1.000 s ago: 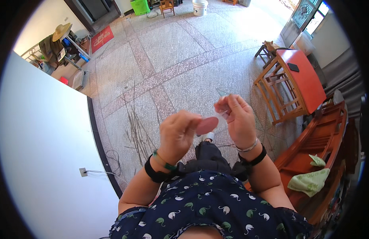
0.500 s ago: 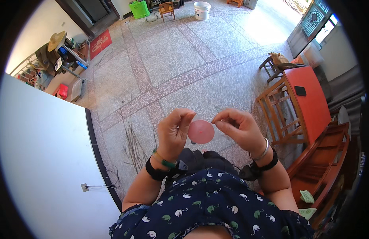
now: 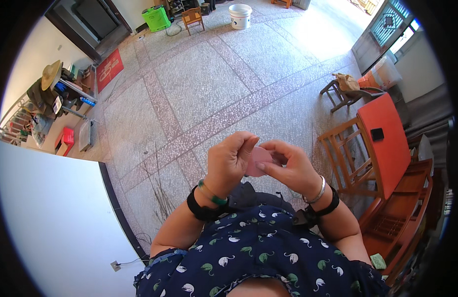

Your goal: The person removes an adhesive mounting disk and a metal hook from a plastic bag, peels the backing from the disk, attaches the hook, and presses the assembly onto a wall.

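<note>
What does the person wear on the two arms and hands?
Both hands are bare, without gloves. The left hand has a black band and a thin green bangle at the wrist. The right hand has a silver bangle and a black band behind it. The forearms are uncovered; the dark blue top with a small white and green print has short sleeves.

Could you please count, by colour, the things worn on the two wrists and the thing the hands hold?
Black: 2, a band on the left wrist and one on the right wrist
Green: 1, bangle
Silver: 1, bangle
Pink: 1, disc held by both hands
Total: 5
</note>
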{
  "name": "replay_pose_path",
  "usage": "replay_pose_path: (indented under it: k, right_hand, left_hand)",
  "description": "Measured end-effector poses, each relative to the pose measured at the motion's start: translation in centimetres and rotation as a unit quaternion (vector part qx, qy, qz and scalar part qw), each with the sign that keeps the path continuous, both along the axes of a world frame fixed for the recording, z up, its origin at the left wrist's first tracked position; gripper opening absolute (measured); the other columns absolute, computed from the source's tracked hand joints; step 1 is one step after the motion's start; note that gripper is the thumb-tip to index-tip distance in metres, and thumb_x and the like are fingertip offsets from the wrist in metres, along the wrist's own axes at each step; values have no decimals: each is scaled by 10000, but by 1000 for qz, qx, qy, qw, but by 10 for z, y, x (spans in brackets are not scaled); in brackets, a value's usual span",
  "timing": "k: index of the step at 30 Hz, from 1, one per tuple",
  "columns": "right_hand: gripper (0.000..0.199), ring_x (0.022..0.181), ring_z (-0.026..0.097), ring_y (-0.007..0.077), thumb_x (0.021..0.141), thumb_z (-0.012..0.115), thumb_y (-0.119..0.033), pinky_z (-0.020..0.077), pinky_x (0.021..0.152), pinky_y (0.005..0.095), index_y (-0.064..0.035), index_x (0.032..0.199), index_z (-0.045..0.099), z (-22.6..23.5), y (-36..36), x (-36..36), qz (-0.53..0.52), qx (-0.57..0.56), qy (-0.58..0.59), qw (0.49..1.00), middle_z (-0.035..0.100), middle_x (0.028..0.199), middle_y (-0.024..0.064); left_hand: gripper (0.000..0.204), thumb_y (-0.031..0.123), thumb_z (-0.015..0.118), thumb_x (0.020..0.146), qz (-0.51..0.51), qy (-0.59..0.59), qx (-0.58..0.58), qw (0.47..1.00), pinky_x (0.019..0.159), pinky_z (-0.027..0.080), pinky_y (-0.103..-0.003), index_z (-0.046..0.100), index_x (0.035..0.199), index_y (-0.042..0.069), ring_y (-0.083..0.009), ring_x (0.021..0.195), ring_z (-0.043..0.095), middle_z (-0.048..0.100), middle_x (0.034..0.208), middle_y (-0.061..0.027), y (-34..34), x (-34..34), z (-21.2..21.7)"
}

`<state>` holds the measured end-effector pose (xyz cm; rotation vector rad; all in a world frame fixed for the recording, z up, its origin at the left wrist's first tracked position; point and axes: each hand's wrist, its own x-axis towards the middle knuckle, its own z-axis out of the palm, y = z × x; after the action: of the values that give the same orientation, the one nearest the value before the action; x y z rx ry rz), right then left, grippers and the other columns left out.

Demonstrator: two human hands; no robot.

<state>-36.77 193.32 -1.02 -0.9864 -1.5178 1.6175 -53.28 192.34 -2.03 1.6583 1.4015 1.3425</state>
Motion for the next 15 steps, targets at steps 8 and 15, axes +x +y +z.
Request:
replay_pose_path:
  k: [8, 15]
  right_hand:
    - [333, 747, 562, 55, 786, 602, -12, 478, 671, 216, 13, 1109, 526, 4, 100, -30, 4, -27, -17, 999, 598, 864, 41]
    - [357, 767, 571, 72, 789, 663, -106, 478, 684, 222, 33, 1086, 523, 3, 174, -33, 40, -110, 4, 993, 604, 876, 49]
  left_hand:
    - [118, 166, 573, 886, -7, -8, -29, 1000, 491, 423, -272, 590, 859, 53, -151, 516, 538, 570, 614, -91, 111, -32, 9]
    - [191, 187, 534, 917, -18, -67, -122, 990, 543, 404, -214, 587, 843, 19, -44, 624, 480, 594, 703, -21, 175, -35, 7]
